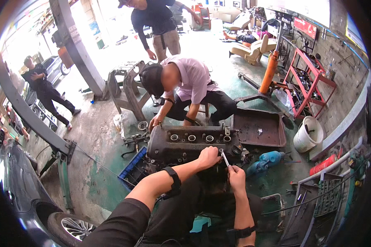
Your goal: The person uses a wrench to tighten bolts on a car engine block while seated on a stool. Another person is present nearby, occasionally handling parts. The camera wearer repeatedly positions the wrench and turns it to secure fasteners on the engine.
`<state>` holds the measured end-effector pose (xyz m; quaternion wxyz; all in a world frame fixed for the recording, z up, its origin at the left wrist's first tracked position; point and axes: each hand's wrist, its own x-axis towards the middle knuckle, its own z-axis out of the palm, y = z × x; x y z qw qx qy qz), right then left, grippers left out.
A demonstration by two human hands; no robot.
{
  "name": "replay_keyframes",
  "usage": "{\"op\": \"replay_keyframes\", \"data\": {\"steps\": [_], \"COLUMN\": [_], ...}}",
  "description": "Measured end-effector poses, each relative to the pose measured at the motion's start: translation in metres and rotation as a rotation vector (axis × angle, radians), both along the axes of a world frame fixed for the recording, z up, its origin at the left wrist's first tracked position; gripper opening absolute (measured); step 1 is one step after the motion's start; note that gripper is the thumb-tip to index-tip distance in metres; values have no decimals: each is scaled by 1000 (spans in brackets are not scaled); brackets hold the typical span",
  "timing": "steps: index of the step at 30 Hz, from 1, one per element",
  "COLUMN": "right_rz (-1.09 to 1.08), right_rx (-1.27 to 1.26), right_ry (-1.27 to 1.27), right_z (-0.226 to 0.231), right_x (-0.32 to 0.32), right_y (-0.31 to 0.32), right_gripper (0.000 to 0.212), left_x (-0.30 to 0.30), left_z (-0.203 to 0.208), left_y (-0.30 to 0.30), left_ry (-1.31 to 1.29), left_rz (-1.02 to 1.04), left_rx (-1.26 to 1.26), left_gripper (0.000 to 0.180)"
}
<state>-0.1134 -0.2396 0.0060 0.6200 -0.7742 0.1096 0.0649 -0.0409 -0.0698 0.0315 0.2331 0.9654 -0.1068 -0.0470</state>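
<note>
A dark valve cover point(181, 142) with a row of round holes sits on an engine in front of me. My right hand point(236, 178) is closed around the handle of a silver ratchet wrench point(225, 159), whose head rests at the cover's near right part. My left hand point(209, 157) is closed at the cover's near edge, just left of the wrench head; what its fingers hold, if anything, is hidden. Opposite me a crouching co-worker in a light shirt has a hand point(156, 122) on the cover's far left end.
Right of the engine lie a rusty tray point(259, 142) and a blue bottle point(266, 160). A blue crate point(132, 168) is at the left. Further right are a white bucket point(307, 136), a red tool rack point(307, 86) and an orange jack point(269, 74). Other people stand behind.
</note>
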Motion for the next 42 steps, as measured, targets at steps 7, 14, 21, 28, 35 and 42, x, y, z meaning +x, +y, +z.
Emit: {"op": "replay_keyframes", "data": {"steps": [7,14,21,28,35,42], "right_rz": [3,20,51,38,61,-1], "right_rx": [-32,48,-56,-145,-194,40], "right_ry": [-22,33,-39,-85,77,154], "right_z": [-2,2,-2,-5,4,11], "right_x": [2,-3,-2,0,-2,1], "right_y": [0,1,2,-4,-16,-10], "right_gripper": [25,26,25,24,27,24], "left_x": [4,8,8,16,10,2], "left_z": [-9,-29,-18,-23,-2,-12], "left_y": [9,5,6,17,75,170], "left_ry": [20,1,13,-23,-267,-621], "left_rz": [69,153,69,-118,-154,544], "left_rx": [-5,-171,-166,-113,-135,32], "left_gripper": [37,26,16,13,27,24]}}
